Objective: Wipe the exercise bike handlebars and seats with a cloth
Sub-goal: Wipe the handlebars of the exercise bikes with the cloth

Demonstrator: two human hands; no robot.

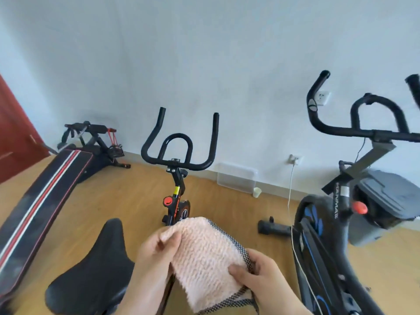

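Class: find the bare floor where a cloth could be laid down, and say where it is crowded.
Bare wood lies between the striped bench and the orange-trimmed bike, and between that bike and the white cable, short of the paper cup. It is crowded around the blue-trimmed bike, with the cable and a black bar.

pink cloth (204, 258), blk seat (95, 269), blk handlebars (179, 146)

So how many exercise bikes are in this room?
2. One exercise bike with orange trim stands in the middle; the blue-trimmed bike is at the right, partly cut off. Others may be out of view.
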